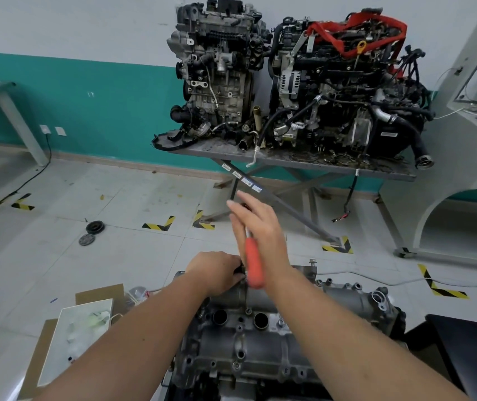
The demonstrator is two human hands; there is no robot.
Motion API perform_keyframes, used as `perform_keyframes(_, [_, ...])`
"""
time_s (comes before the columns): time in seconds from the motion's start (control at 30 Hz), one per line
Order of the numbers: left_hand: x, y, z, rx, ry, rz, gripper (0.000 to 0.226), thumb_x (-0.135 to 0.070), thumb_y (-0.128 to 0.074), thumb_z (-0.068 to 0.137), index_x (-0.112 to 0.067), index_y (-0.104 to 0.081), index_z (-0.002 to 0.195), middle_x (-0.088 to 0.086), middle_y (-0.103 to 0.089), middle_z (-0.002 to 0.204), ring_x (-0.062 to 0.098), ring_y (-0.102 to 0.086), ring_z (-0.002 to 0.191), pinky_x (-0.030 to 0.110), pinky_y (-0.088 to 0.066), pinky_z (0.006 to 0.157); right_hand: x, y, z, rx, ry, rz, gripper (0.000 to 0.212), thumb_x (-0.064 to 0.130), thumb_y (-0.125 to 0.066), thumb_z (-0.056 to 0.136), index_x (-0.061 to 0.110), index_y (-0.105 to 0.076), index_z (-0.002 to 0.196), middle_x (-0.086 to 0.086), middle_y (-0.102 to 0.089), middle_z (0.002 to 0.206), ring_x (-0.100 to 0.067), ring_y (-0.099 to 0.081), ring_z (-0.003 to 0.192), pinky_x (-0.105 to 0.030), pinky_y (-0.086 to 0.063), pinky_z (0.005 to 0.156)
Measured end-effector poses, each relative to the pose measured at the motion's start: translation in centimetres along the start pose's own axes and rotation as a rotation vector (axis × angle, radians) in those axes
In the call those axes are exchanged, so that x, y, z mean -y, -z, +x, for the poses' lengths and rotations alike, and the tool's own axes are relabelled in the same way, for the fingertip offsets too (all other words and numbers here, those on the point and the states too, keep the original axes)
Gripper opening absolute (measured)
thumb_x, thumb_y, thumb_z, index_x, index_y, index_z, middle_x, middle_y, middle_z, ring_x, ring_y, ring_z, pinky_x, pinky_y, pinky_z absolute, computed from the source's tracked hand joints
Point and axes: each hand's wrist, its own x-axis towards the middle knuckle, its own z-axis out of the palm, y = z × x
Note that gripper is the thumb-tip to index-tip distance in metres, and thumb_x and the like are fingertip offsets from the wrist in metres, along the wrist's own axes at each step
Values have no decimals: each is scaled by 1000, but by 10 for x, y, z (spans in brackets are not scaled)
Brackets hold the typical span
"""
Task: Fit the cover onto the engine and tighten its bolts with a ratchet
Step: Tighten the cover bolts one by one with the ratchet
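Cover [249, 340] was already seated on the engine [347, 302] right below the camera. Left hand [217, 273] was clamped around the ratchet [253, 264] head at the far edge, probably to keep the socket square on a bolt. Right hand [263, 235] lay against the orange handle, fingers straight, looked like it was pushing the swing.
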Motion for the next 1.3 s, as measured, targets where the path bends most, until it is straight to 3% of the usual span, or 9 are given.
perform_keyframes(0.2, [-2, 4, 2, -6, -107, -6, 24, -45, -46, 100, -27, -60, 108, -2, -70, 108, 21, -60, 90, 30, -40, 65, 10, 20, 25, 340, 269, -825, 30, 3, -57, 81, 13, -69, 106, -2, -66, 95, -27, -62, 91, -66, -28, 109])
perform_keyframes(0.33, [1, 7, -1, 5, -78, 50, 26, -47, -42, 100, -28, -58, 108, 0, -68, 110, 26, -62, 99, 35, -41, 71, 32, 27, 41, 673, 61, -935, 44, 48, -30, 103, 17, -52, 125, -4, -61, 111, -29, -60, 103, -61, -22, 111])
perform_keyframes(0.43, [1, 6, -1, 8, -70, 39, 26, -48, -43, 99, -29, -59, 108, -3, -68, 111, 24, -62, 103, 34, -44, 73, 41, 30, 56, 786, -12, -857, 28, 35, -30, 106, 23, -54, 112, -4, -62, 100, -29, -61, 91, -48, -43, 90])
perform_keyframes(0.53, [2, 4, -1, 10, -62, 41, 27, -50, -43, 98, -32, -60, 108, -5, -69, 109, 21, -63, 100, 34, -46, 72, 39, 29, 63, 728, -363, -513, 27, 27, -35, 103, 12, -56, 94, -5, -63, 81, -30, -63, 77, -36, -47, 64])
perform_keyframes(0.7, [1, 4, 0, -11, -76, 42, 28, -52, -43, 97, -34, -61, 108, -5, -70, 110, 23, -64, 101, 34, -40, 71, 32, 25, 56, 507, -1137, 754, 18, 13, -45, 100, 2, -54, 111, -10, -77, 86, -23, -75, 86, -33, -46, 78])
perform_keyframes(0.87, [1, 3, 0, -8, -70, 51, 21, -52, -42, 97, -35, -53, 92, -2, -70, 104, 24, -65, 96, 33, -38, 68, 18, 19, 39, 162, -1232, 1248, 17, 8, -53, 96, 13, -65, 85, 0, -76, 94, -13, -71, 85, -29, -49, 71])
perform_keyframes(1.0, [1, 3, 1, -6, -62, 67, 27, -53, -42, 97, -32, -59, 100, -2, -70, 102, 24, -65, 95, 34, -37, 67, 15, 11, 25, -48, -1032, 1190, 23, 9, -57, 98, 19, -50, 78, -3, -74, 102, -15, -69, 85, -26, -53, 64])
perform_keyframes(1.17, [1, 1, 0, -4, -26, 54, 28, -50, -43, 97, -27, -55, 89, -1, -70, 95, 21, -57, 72, 33, -37, 63, 8, 7, 6, 34, -196, 183, 25, 15, -60, 98, 21, -72, 118, 3, -53, 145, -10, -47, 135, -26, -39, 109])
perform_keyframes(1.3, [0, 0, 1, -86, -68, 58, 44, -53, -45, 97, -23, -52, 129, 1, -64, 116, 26, -63, 98, 41, -52, 81, 2, 11, 14, 157, 348, -439, 34, -7, -70, 72, 9, -76, 100, -8, -72, 110, -33, -65, 106, -51, -49, 95])
